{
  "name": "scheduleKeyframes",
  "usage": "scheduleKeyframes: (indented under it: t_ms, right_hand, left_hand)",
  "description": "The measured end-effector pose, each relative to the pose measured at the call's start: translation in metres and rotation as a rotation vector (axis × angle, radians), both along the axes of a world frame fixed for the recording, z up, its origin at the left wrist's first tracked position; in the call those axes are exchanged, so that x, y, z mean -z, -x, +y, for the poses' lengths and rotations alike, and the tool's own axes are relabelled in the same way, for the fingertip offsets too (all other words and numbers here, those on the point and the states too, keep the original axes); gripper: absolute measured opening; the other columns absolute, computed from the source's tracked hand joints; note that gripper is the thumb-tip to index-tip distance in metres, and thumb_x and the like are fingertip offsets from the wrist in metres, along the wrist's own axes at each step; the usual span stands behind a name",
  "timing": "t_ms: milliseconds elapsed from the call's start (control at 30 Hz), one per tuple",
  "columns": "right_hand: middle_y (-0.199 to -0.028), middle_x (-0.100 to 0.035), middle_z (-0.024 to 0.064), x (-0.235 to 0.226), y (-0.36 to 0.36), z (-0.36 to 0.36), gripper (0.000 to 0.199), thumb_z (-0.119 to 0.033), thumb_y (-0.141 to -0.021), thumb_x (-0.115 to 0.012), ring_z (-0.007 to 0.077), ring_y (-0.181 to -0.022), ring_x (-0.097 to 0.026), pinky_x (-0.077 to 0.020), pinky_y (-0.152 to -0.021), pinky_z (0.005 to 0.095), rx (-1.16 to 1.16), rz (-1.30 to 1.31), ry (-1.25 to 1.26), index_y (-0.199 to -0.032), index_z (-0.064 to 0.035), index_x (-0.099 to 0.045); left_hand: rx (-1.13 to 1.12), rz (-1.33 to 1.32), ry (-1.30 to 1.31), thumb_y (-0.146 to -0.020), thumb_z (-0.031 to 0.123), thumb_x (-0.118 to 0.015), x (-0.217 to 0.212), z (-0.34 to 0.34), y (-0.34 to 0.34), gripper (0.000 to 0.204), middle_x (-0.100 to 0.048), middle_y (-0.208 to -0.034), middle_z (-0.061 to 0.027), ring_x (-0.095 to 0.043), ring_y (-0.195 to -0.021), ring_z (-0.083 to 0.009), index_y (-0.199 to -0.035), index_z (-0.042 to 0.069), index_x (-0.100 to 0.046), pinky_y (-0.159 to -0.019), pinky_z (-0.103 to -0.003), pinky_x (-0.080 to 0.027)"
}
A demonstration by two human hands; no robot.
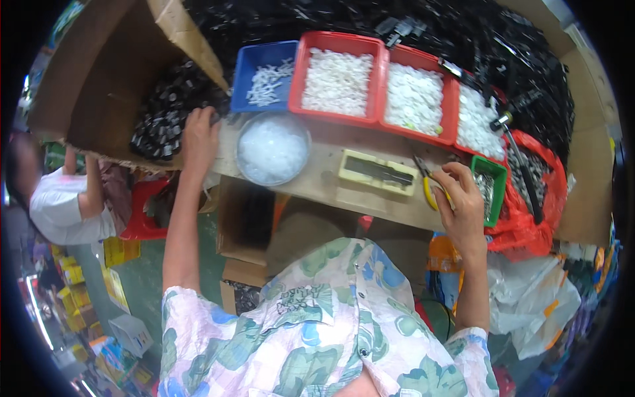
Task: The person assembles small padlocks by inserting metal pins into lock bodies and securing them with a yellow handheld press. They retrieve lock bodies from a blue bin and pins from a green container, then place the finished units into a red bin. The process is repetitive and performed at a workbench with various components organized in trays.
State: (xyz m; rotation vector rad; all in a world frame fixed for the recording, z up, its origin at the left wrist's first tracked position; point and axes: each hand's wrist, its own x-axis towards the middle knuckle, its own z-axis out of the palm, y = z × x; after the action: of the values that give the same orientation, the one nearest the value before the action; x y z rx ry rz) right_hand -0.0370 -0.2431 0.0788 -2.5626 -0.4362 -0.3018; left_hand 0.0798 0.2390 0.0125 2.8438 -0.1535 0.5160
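My left hand (pixel 200 140) reaches to the right edge of a cardboard box holding many small black parts (pixel 162 122). Its fingers are bent together, with a small black part at their tips. To the right, my right hand (pixel 462 204) hovers over the bench edge, fingers curved and thumb apart, with nothing visible between them. Beside it lie pliers with yellow handles (pixel 428 190). A cream tray with dark slim pieces (pixel 377 173) rests left of the pliers. Near my left hand stands a round clear tub of whitish translucent pieces (pixel 272 149).
Along the back are a blue bin (pixel 239 78) of white pieces and red bins (pixel 340 119) of small white parts. A green bin (pixel 499 197), a red plastic bag (pixel 554 228) and a dark-handled tool (pixel 531 192) sit right. Black parts (pixel 456 26) pile behind. Another person (pixel 73 205) sits left.
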Motion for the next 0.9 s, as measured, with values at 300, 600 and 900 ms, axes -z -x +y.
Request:
scheduleKeyframes:
  t_ms: [300, 600, 900]
  right_hand:
    - [-0.109, -0.061, 0.0151, 0.001, 0.01, -0.01, 0.024, 0.0, -0.083, -0.07, 0.0294, -0.086, -0.067, -0.0522, -0.076, 0.041, 0.051, 0.01, -0.03, -0.107, -0.0008, -0.067]
    - [-0.108, -0.06, 0.0137, 0.002, 0.004, 0.006, 0.022, -0.001, -0.085, -0.069, 0.0296, -0.087, -0.066, -0.051, -0.077, 0.0414, -0.006, 0.003, -0.063, -0.107, -0.0008, -0.066]
    - [-0.106, -0.062, 0.0133, 0.003, 0.004, 0.009, 0.021, -0.001, -0.085, -0.069, 0.0314, -0.088, -0.066, -0.0509, -0.078, 0.0416, -0.016, 0.014, -0.102, -0.106, -0.0008, -0.066]
  left_hand:
    - [0.087, 0.024, 0.027, -0.088, 0.002, -0.062, -0.003, -0.004, 0.007, 0.018, -0.055, -0.103, -0.0202, -0.06, -0.097, -0.0424, -0.105, -0.003, -0.055, -0.08, -0.049, -0.049]
    - [0.146, 0.059, 0.033, -0.09, 0.004, -0.062, -0.001, 0.003, 0.027, 0.027, -0.057, -0.109, -0.0188, -0.06, -0.098, -0.0421, -0.117, 0.0, -0.056, -0.082, -0.047, -0.049]
    - [-0.044, 0.096, 0.296, -0.087, 0.007, -0.067, 0.012, 0.022, 0.04, 0.027, -0.062, -0.087, -0.0124, -0.062, -0.072, -0.022, -0.112, 0.001, -0.058, -0.068, -0.036, -0.05]
